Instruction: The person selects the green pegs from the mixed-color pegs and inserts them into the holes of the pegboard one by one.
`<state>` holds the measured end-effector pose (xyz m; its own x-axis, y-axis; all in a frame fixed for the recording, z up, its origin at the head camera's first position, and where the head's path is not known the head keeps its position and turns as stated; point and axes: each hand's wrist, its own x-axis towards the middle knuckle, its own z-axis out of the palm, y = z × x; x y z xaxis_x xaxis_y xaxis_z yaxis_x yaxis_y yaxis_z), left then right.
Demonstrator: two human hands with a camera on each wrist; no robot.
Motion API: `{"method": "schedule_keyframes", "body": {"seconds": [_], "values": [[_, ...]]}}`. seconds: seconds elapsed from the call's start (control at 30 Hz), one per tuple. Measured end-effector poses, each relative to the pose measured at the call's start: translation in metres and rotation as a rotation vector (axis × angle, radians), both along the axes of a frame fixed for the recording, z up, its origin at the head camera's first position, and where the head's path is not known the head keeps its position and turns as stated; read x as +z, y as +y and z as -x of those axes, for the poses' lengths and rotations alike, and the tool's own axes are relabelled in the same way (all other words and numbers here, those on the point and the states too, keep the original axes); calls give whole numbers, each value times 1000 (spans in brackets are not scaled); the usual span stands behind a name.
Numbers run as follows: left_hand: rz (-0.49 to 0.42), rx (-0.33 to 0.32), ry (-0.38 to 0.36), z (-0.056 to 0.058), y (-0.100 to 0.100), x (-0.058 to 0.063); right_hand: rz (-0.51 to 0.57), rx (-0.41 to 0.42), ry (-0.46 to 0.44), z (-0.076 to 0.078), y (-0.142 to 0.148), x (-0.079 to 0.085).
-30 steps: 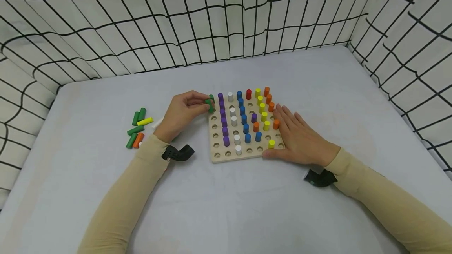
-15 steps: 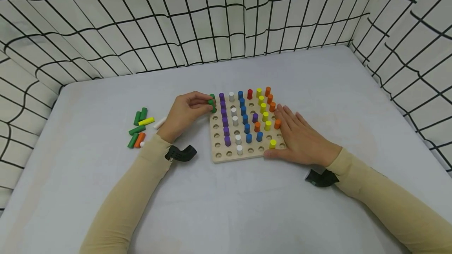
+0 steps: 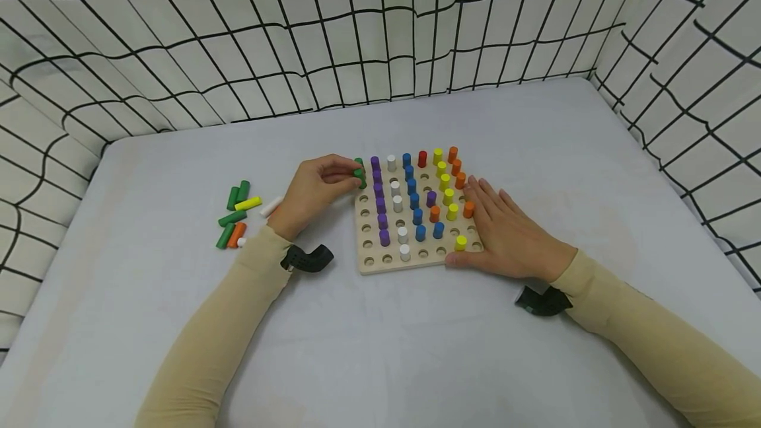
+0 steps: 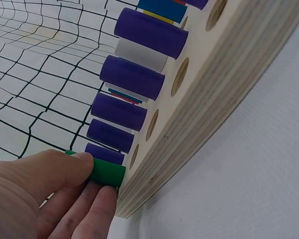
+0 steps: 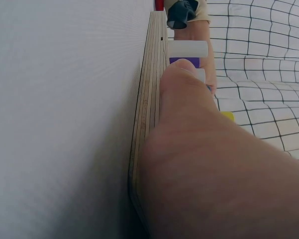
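While the white tabletop (image 3: 380, 355) carries everything, a wooden pegboard (image 3: 377, 266) lies flat between the hands. Probably to steady it, the right hand (image 3: 505, 233) rests along its edge, fingers straight, gripping nothing. The left hand (image 3: 318, 190), fingers drawn nearly together, pinches an upright green peg (image 4: 108, 173) at the far-left holes; I can't tell whether it's seated. Loose pegs (image 3: 232, 217) lie leftward, seemingly for easy reach.
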<state>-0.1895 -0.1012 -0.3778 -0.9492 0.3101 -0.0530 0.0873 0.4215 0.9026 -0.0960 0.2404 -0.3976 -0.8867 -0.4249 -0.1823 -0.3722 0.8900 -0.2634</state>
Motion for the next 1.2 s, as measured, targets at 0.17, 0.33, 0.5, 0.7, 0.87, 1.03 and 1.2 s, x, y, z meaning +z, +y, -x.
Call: {"method": "schedule_keyframes", "body": {"seconds": [0.17,0.33,0.5,0.7,0.87,1.03,1.2], "values": [[8,0,-7,0,0,0,4,-4,-6,0,-1,2],[-1,-10,-10,0,0,1,4,-8,-6,-1,-1,3],[11,-15,-4,0,0,2,6,-7,-2,-1,0,3],[33,10,14,-1,-3,4,8,-6,-4,-1,-1,2],[49,63,24,-3,-6,12,2,-4,6,-1,-1,2],[6,53,30,-5,-12,24,0,-6,9,-2,-2,2],[-29,69,54,-7,-24,35,-1,-6,8,-1,-2,3]]}}
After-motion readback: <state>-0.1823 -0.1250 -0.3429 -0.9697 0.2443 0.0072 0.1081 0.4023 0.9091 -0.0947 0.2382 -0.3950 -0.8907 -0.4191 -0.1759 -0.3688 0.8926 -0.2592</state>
